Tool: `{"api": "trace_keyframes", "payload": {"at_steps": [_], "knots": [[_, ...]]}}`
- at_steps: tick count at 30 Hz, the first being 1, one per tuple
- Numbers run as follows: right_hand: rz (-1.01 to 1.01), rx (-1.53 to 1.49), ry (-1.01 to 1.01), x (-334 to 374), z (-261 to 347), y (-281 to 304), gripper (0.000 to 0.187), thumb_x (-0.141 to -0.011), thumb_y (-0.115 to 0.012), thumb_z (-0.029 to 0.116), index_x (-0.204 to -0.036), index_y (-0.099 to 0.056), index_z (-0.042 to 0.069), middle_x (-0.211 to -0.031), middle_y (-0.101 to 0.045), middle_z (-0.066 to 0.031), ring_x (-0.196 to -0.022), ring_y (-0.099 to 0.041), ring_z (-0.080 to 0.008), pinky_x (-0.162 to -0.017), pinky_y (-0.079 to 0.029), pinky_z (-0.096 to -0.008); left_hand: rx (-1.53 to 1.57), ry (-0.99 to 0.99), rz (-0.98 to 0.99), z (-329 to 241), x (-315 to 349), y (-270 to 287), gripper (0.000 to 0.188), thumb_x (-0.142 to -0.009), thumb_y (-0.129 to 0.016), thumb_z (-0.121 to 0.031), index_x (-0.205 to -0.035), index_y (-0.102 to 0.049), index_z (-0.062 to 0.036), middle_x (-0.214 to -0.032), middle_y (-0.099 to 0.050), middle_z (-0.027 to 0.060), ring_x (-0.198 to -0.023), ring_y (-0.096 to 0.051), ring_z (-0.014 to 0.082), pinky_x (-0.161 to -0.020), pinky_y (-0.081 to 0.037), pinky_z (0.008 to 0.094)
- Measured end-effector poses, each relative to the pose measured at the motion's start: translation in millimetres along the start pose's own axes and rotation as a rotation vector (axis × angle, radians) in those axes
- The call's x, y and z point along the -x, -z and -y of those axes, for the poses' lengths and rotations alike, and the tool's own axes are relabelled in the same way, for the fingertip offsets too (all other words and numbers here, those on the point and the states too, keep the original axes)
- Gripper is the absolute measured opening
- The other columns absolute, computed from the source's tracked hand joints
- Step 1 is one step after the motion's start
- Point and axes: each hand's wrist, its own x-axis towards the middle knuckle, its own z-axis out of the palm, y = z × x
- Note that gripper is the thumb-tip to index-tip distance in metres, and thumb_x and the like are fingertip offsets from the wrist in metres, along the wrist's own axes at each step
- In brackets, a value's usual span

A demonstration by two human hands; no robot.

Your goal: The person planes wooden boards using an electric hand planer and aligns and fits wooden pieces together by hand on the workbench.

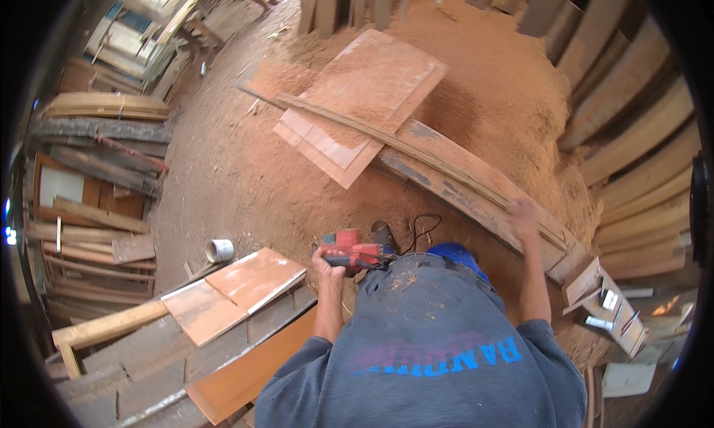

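Provisionally, I rate the long plank [476, 203], ahead of both hands, likeliest to shift if the blurred right hand [524, 215] bears down at its narrow strip [435, 158]; gripping or flat, I cannot tell. The loose panel [372, 78] beyond the left hand [327, 264] could slide on shavings. That hand's fingers wrap the red power tool [343, 242]; the dark cord [426, 216] between the hands could trip a foot. Around: sawdust mound [506, 78] farther ahead, hampering footing; boards [639, 130] crowding the right hand's outer side; white can [220, 250] left of the left hand.
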Motion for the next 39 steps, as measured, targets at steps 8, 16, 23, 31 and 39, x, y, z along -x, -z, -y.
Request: {"api": "trace_keyframes", "payload": {"at_steps": [8,16,23,31,39], "knots": [[0.975,-0.462,0.257,-22.8,427.3,-28.5,0.048,-0.1,-0.057,0.037,-0.129,-0.062,0.0,-0.127,-0.065,-0.0266,-0.117,-0.064,-0.0418,-0.102,-0.049,-0.0465,-0.002,0.109,0.208,34.7,12.9,-34.6,0.046,-0.098,-0.041,-0.053,-0.108,-0.055,-0.0109,-0.097,-0.055,0.0109,-0.092,-0.056,0.0293,-0.087,-0.051,0.0512],[0.993,-0.551,0.047,28.1,434.7,-169.0,0.076,-0.097,-0.059,0.042,-0.155,-0.032,0.002,-0.128,-0.066,-0.0278,-0.118,-0.064,-0.0427,-0.103,-0.047,-0.0483,0.014,0.166,0.547,58.9,24.6,-47.1,0.062,-0.105,-0.03,-0.06,-0.14,-0.05,-0.0134,-0.138,-0.057,0.0098,-0.131,-0.052,0.0294,-0.114,-0.038,0.0498],[1.228,-0.544,-0.367,6.5,400.4,-187.3,0.077,-0.097,-0.06,0.049,-0.156,-0.038,0.005,-0.137,-0.059,-0.0312,-0.123,-0.063,-0.0361,-0.102,-0.047,-0.04,-0.193,0.467,0.821,-8.1,89.4,-54.7,0.066,-0.106,-0.041,-0.056,-0.154,-0.039,-0.0105,-0.145,-0.056,0.0169,-0.131,-0.055,0.0351,-0.112,-0.04,0.0466],[1.079,-0.478,-0.102,-6.0,435.9,-167.0,0.079,-0.098,-0.054,0.051,-0.146,-0.042,-0.011,-0.139,-0.055,-0.0358,-0.133,-0.053,-0.0444,-0.11,-0.042,-0.0432,-0.753,0.258,0.147,-47.8,22.6,117.5,0.053,-0.105,-0.051,-0.048,-0.139,-0.052,-0.0063,-0.121,-0.065,0.015,-0.104,-0.066,0.0262,-0.094,-0.054,0.0419],[1.029,-0.537,-0.055,3.3,459.8,-144.1,0.076,-0.1,-0.05,0.052,-0.147,-0.044,-0.007,-0.14,-0.055,-0.0348,-0.133,-0.054,-0.0435,-0.11,-0.043,-0.0442,-0.843,0.228,0.218,-42.1,-24.5,188.6,0.037,-0.106,-0.052,-0.036,-0.13,-0.055,-0.0082,-0.108,-0.064,0.0072,-0.082,-0.061,0.0143,-0.073,-0.053,0.0306]]}}
